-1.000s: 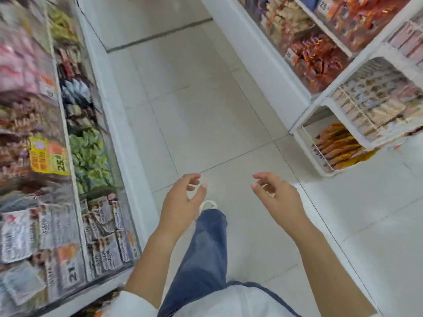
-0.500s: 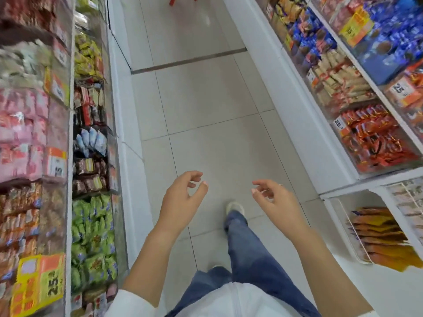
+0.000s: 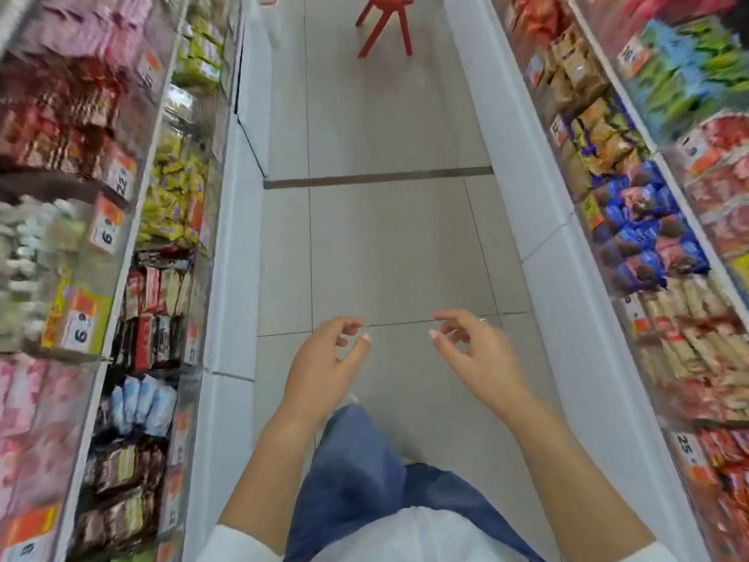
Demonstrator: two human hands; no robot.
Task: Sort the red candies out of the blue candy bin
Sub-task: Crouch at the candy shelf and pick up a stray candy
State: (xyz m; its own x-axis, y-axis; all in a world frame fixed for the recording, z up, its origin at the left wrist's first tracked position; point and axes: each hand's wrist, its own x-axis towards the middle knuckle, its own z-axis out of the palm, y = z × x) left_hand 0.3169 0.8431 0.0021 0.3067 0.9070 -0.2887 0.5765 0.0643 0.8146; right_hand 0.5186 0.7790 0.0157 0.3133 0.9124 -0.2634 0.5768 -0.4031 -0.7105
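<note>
I stand in a shop aisle between two candy shelves. My left hand [image 3: 324, 363] and my right hand [image 3: 474, 354] hang in front of me over the floor, fingers loosely curled, holding nothing. A bin of blue-wrapped candies [image 3: 648, 233] sits on the lower right shelf, with some reddish-pink wrappers mixed among the blue ones. It lies well ahead and to the right of my right hand. A bin of red candies [image 3: 729, 476] is lower down on the same shelf, near the frame's right edge.
Shelves of packed sweets line the left side [image 3: 158, 277] and the right side [image 3: 608, 127]. White shelf bases border a grey tiled floor [image 3: 389, 245]. A red stool [image 3: 385, 26] stands at the far end of the aisle.
My view has tilted up and moved forward along the aisle, bringing the blue candy bin and the red stool into sight. Both hands keep the same loose pose.
</note>
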